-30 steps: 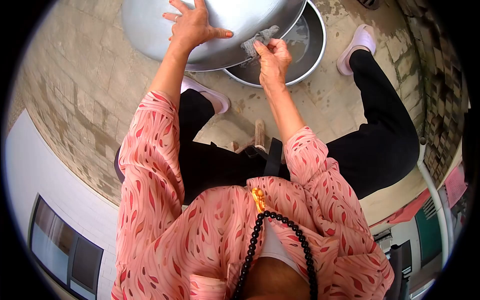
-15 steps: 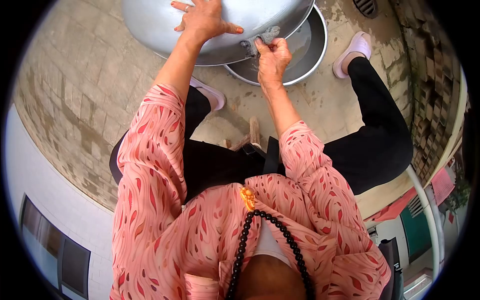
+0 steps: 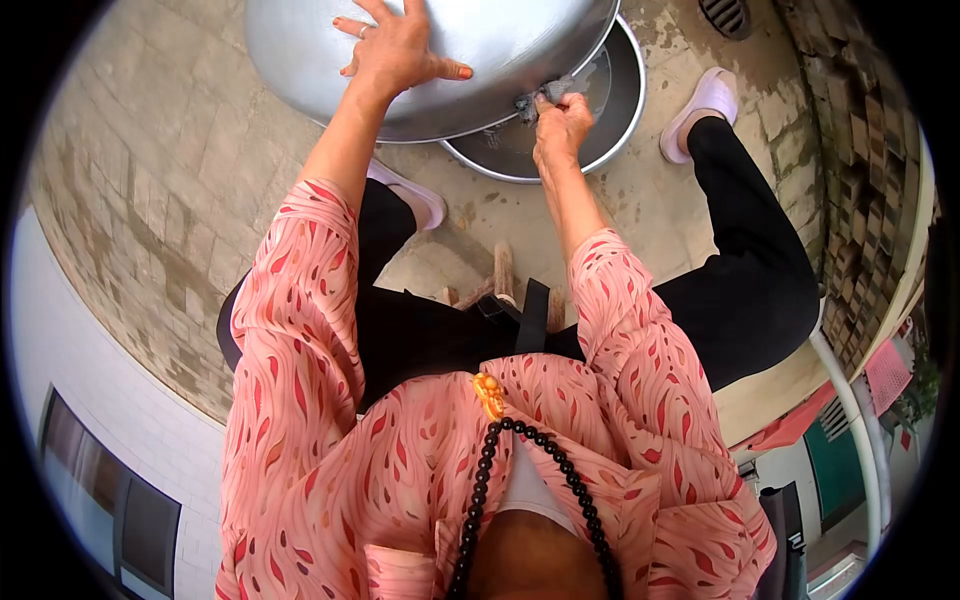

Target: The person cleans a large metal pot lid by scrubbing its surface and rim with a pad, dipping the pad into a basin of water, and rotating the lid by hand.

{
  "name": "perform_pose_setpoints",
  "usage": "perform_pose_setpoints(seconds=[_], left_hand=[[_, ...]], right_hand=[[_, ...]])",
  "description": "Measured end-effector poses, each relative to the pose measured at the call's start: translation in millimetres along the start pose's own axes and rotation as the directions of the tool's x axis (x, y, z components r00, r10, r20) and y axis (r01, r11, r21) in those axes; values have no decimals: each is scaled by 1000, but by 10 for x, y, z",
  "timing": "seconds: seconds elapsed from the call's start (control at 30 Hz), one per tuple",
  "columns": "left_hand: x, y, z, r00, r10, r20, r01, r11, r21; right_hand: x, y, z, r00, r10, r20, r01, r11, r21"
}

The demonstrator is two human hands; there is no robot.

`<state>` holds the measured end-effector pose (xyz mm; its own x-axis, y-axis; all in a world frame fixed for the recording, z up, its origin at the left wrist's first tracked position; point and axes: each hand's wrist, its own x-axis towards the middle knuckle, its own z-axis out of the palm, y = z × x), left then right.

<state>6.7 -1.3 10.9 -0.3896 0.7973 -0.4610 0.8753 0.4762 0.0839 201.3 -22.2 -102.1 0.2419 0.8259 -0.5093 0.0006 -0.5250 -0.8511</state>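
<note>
A large domed silver metal vessel [image 3: 500, 60], a lid or a basin, is tilted over a round metal basin [image 3: 636, 110] on the ground. My left hand [image 3: 397, 48] lies flat on the dome with its fingers spread and a ring on one finger. Near the dome's rim, my right hand [image 3: 562, 128] pinches a crumpled grey scrubbing cloth [image 3: 530, 104] against the metal. A little water seems to lie in the lower basin, which the dome partly hides.
A paved floor [image 3: 200, 200] surrounds the vessels, with damp patches. My slippered feet stand either side of the basin. A wooden piece [image 3: 503, 268], perhaps a stool part, shows between my legs. A drain grate [image 3: 726, 16] is at top right, beside a brick wall [image 3: 860, 200].
My right hand has moved right and slightly down with the cloth along the rim. The left hand has shifted slightly left, fingers spread. The dome sits a little lower in view.
</note>
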Motion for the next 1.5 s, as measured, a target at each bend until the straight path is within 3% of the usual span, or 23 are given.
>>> perform_pose_setpoints(seconds=[0.03, 0.1, 0.17, 0.23, 0.3, 0.4, 0.43, 0.5, 0.57, 0.63, 0.67, 0.77, 0.83, 1.1, 1.13, 1.23, 1.3, 1.37, 1.43, 1.5], left_hand=[[-2, 0, 24, 1000, 4, -4, -4, 1000, -2], [-45, 22, 9, 1000, -25, 7, 25, 1000, -4], [-51, 3, 51, 1000, 16, -20, -16, 1000, -2], [59, -170, 265, 988, 110, -110, -111, 994, -1], [12, -96, 183, 993, 76, -87, -79, 997, -25], [-22, -57, 114, 994, 63, -92, -67, 997, -46], [-42, -36, 86, 995, 54, -87, -60, 996, -61], [-46, -28, 7, 996, 27, -87, -34, 996, -88], [72, -102, -61, 978, -84, -190, 44, 978, -206], [278, -318, -101, 925, -197, -324, 63, 922, -382], [383, -351, -131, 907, -255, -334, 120, 919, -376], [917, -633, -49, 878, -300, -373, 43, 826, -562], [1085, -570, -208, 882, -266, -389, -28, 794, -607], [1379, -596, -319, 860, -339, -382, 64, 813, -579], [1344, -545, -373, 870, -382, -312, 53, 702, -711], [1404, -556, -425, 881, -341, -328, 6, 701, -713], [1461, -607, -388, 886, -266, -380, -69, 734, -676], [1536, -654, -359, 903, -152, -402, -160, 750, -642], [1575, -622, -411, 923, -56, -380, -207, 760, -616], [1536, -654, -390, 901, 53, -431, -283, 824, -490]], right_hand=[[-38, -12, 14, 1000, -7, 10, 7, 1000, -2], [-321, -358, 81, 975, -173, 139, 182, 982, -54], [-348, -315, 119, 976, -166, 143, 159, 986, 59], [-197, -93, 20, 989, -125, 83, 131, 989, -74], [83, 105, -115, 998, 8, -55, -7, 1000, 21], [391, -221, -111, 995, -49, -83, 47, 999, -27], [533, -301, -77, 995, -57, -76, 61, 997, 56], [793, -488, 3, 985, 163, -55, -138, 940, 312], [942, -607, 106, 931, 349, -109, -285, 881, 378], [1023, -576, 114, 950, 289, -121, -247, 929, 275], [1047, -489, 124, 957, 267, -112, -226, 932, 284], [1022, -310, 139, 971, 206, -122, -162, 940, 302], [874, -283, 137, 976, 174, -131, -120, 932, 343], [548, -224, 201, 964, 153, -216, -48, 904, 425], [498, -184, 196, 967, 155, -202, -59, 909, 413], [290, 85, 171, 973, 108, -203, -30, 936, 352], [7, 215, 91, 983, 160, -88, -115, 918, 380], [-278, 204, 61, 979, 201, -37, -189, 958, 216], [-477, 244, 49, 996, 76, 55, -77, 997, 23], [-568, 325, -14, 983, 57, 177, -60, 998, 9]])
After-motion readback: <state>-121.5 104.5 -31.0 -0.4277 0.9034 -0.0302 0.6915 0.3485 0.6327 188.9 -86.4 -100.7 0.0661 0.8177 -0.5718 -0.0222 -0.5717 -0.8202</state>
